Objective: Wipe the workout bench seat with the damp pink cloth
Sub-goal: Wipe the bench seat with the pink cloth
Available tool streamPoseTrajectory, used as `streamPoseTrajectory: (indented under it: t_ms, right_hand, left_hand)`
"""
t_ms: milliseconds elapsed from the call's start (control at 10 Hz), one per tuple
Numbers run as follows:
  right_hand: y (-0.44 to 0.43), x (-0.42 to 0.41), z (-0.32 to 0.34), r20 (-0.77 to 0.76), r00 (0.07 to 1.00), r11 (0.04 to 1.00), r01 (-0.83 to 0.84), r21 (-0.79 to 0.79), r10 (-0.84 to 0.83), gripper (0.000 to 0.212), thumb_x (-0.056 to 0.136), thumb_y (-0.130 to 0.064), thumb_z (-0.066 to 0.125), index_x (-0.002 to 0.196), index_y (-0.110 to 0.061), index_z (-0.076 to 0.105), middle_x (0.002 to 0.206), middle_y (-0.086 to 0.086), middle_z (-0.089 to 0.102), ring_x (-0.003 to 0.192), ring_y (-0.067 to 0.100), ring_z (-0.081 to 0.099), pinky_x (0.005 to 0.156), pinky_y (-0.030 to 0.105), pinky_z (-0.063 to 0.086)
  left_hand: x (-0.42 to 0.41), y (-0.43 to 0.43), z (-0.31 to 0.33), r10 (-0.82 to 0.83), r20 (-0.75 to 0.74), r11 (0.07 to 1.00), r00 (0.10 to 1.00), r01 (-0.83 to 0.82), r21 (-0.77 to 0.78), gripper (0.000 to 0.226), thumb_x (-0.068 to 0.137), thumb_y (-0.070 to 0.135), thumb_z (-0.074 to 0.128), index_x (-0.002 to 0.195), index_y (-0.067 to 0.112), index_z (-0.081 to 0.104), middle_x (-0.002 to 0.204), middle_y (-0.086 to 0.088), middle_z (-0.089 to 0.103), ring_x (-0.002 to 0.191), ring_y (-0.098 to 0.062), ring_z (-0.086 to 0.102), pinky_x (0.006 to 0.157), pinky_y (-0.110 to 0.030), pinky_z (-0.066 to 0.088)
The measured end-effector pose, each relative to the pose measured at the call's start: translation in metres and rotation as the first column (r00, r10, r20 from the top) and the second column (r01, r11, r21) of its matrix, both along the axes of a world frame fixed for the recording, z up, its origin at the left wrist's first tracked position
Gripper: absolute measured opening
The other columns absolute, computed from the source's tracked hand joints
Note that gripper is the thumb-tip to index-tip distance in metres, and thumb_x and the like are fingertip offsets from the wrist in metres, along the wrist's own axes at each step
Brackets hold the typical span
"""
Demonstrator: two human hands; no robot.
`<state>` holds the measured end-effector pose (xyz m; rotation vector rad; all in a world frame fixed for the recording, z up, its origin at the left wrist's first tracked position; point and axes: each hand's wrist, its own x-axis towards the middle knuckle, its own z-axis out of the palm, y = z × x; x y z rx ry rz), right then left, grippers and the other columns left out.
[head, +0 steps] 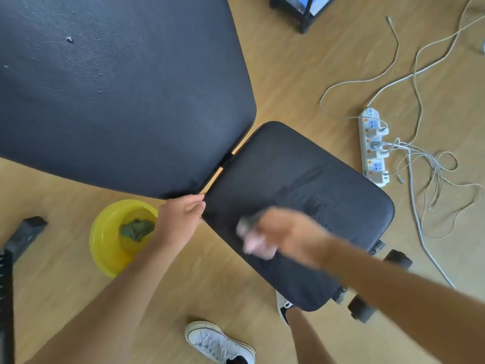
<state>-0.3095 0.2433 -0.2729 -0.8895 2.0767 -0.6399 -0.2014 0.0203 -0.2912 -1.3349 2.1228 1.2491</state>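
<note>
- Head camera, looking down: the right hand [286, 232], motion-blurred, presses a bunched pink cloth [256, 241] against the black bench seat [309, 185]; its fingers appear closed on the cloth, though blur hides the exact grip.
- The left hand [181, 218] clasps the seat's near corner, fingers curled over the edge just beside the gap to the backrest [118, 95].
- Risk: a fast stroke toward that corner could carry the cloth off the edge or knock the bracing fingers.
- Risk: drips from a damp cloth flung rightward could reach the power strip [374, 147] and its cables on the floor.
- A yellow basin [105, 240] sits near the left forearm; a careless elbow might tip it.
</note>
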Motion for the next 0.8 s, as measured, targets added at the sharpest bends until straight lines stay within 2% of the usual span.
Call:
streamPoseTrajectory:
  t_ms: [100,200,300,400,500,600,700,800]
  right_hand:
    - [-0.004,-0.052,-0.014,-0.365,0.826,0.900,0.423,-0.103,-0.430,0.017,0.089,0.001,0.059,0.075,0.000,0.069,0.070,0.021,0.057,0.067,0.026,0.052,0.063,0.041,0.053]
    - [-0.027,0.025,-0.012,-0.212,0.974,0.989,0.048,-0.140,-0.077,0.022,0.093,-0.005,0.054,0.077,0.002,0.067,0.074,0.022,0.059,0.073,0.034,0.048,0.065,0.050,0.049]
    - [-0.039,-0.020,-0.005,-0.102,0.988,0.991,-0.123,-0.058,0.116,0.017,0.086,-0.021,0.063,0.081,-0.007,0.072,0.082,0.016,0.067,0.073,0.025,0.063,0.069,0.046,0.057]
    - [-0.059,-0.072,-0.021,-0.451,0.792,0.895,0.443,-0.038,-0.412,0.016,0.089,-0.007,0.060,0.094,-0.012,0.074,0.092,0.017,0.062,0.079,0.031,0.063,0.065,0.018,0.044]
    - [-0.096,0.004,-0.016,-0.339,0.887,0.949,-0.303,0.086,0.314,0.025,0.088,0.000,0.051,0.078,-0.013,0.069,0.072,0.007,0.058,0.060,0.024,0.058,0.054,0.023,0.049]
    - [-0.090,-0.027,-0.013,-0.321,0.876,0.928,-0.372,0.026,0.361,0.026,0.089,-0.014,0.055,0.065,-0.010,0.062,0.063,-0.006,0.065,0.058,0.008,0.061,0.050,0.029,0.047]
    - [-0.079,-0.075,-0.023,-0.447,0.799,0.912,0.392,-0.120,-0.402,0.016,0.090,-0.004,0.059,0.075,-0.008,0.061,0.078,0.010,0.063,0.069,0.024,0.058,0.053,0.033,0.043]
    - [-0.081,0.006,-0.022,-0.330,0.939,0.994,0.107,0.007,-0.098,0.019,0.095,-0.018,0.050,0.092,-0.013,0.068,0.080,-0.001,0.059,0.067,0.012,0.056,0.059,0.029,0.051]
  left_hand:
    - [-0.003,-0.007,0.001,0.078,0.013,0.990,0.997,-0.079,0.115,0.035,0.096,0.018,0.059,0.127,0.013,0.074,0.108,-0.004,0.074,0.094,-0.025,0.076,0.092,-0.034,0.059]
    - [-0.008,-0.015,0.003,0.153,0.058,0.965,0.987,-0.161,0.206,0.037,0.080,0.043,0.062,0.099,0.018,0.081,0.104,-0.006,0.079,0.092,-0.026,0.077,0.096,-0.048,0.059]
    - [-0.014,-0.020,0.002,0.220,0.086,0.921,0.972,-0.236,0.310,0.037,0.078,0.047,0.057,0.095,0.020,0.076,0.111,-0.008,0.075,0.096,-0.022,0.072,0.092,-0.041,0.058]
    - [-0.015,-0.023,0.000,0.214,0.087,0.910,0.973,-0.231,0.343,0.046,0.091,0.048,0.048,0.112,0.017,0.075,0.112,-0.004,0.072,0.100,-0.016,0.067,0.093,-0.036,0.053]
    - [-0.014,-0.023,0.000,0.239,0.103,0.905,0.966,-0.260,0.337,0.047,0.081,0.054,0.043,0.092,0.022,0.076,0.105,-0.004,0.076,0.105,-0.021,0.069,0.099,-0.043,0.052]
    - [-0.014,-0.024,-0.003,0.248,0.104,0.901,0.963,-0.269,0.341,0.048,0.095,0.048,0.040,0.101,0.017,0.076,0.113,-0.009,0.076,0.108,-0.024,0.068,0.103,-0.047,0.050]
    - [-0.015,-0.025,-0.001,0.214,0.105,0.912,0.971,-0.237,0.336,0.052,0.102,0.040,0.033,0.117,0.013,0.074,0.122,-0.011,0.072,0.113,-0.024,0.066,0.106,-0.050,0.050]
    - [-0.015,-0.024,0.003,0.206,0.124,0.901,0.971,-0.237,0.362,0.049,0.099,0.040,0.032,0.101,0.017,0.075,0.121,-0.014,0.073,0.109,-0.026,0.067,0.102,-0.049,0.051]
